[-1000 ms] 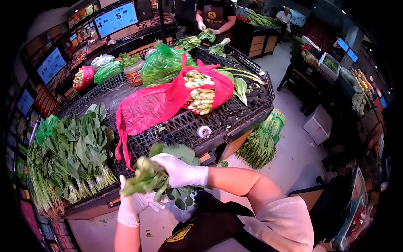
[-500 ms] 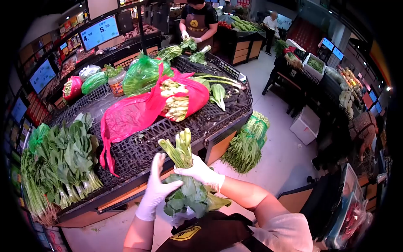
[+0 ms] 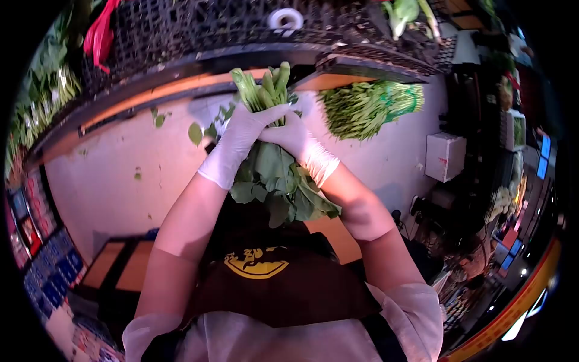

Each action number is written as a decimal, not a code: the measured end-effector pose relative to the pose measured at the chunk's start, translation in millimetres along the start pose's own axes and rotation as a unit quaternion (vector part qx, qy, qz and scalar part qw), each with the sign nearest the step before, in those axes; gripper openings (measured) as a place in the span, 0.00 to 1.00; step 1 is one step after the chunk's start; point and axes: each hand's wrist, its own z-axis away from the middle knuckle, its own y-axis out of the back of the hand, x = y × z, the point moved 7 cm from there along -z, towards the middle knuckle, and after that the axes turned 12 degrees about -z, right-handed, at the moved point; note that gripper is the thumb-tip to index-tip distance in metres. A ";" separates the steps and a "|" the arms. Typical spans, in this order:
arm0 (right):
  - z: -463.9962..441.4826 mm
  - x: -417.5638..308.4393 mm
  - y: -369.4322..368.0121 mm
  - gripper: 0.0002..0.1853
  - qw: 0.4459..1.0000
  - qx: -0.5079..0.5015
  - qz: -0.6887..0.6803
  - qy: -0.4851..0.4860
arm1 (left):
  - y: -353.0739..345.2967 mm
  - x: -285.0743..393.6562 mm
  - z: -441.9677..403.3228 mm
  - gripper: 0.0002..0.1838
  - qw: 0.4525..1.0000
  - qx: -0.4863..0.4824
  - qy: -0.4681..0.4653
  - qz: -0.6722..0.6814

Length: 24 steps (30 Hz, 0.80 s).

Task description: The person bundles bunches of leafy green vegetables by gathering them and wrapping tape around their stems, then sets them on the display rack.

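A bunch of leafy greens (image 3: 274, 166) is upright in front of the brown apron, its thick cut stems at the top and its broad leaves hanging below. Around the stems from the left is my left hand (image 3: 241, 139), in a white glove. My right hand (image 3: 295, 142), gloved too, wraps the same stems from the right, and the two hands touch. A roll of white tape (image 3: 285, 20) lies on the black crate-topped stand (image 3: 199, 30).
Beyond the hands runs the stand's front edge. Tied green stalks (image 3: 368, 108) lie on the floor to the right, near a white box (image 3: 445, 157). Upright greens (image 3: 51, 90) and a red bag's end (image 3: 99, 39) are at upper left. Loose leaves dot the floor.
The view has tilted down towards the floor and apron. My left hand, open beside the bunch half a second ago, has closed around its stems alongside my right hand.
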 end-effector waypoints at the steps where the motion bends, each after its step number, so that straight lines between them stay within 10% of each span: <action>1: -9.2 13.8 0.7 0.31 0.999 -0.012 0.039 -0.005 | 16.1 -22.7 -4.5 0.26 0.999 0.013 0.032 -0.008; 9: -77.8 28.9 -15.6 0.39 0.980 -0.047 -0.083 -0.173 | 86.3 -47.8 -61.4 0.27 0.990 -0.012 0.124 0.058; 13: -114.6 32.3 -4.8 0.41 0.994 0.049 -0.023 -0.090 | 108.9 -47.1 -76.2 0.31 0.987 0.133 0.088 0.012; 17: -122.6 16.7 -3.9 0.39 0.989 0.127 0.046 -0.061 | 113.2 -53.3 -92.1 0.34 0.983 -0.022 0.175 -0.052; 22: -139.0 49.3 4.4 0.31 0.988 0.134 -0.062 -0.033 | 115.5 -50.3 -76.0 0.30 0.957 -0.036 0.163 0.237; 24: -134.9 58.1 9.5 0.29 0.980 0.158 -0.119 0.011 | 121.1 -45.4 -70.2 0.28 0.991 -0.018 0.132 0.000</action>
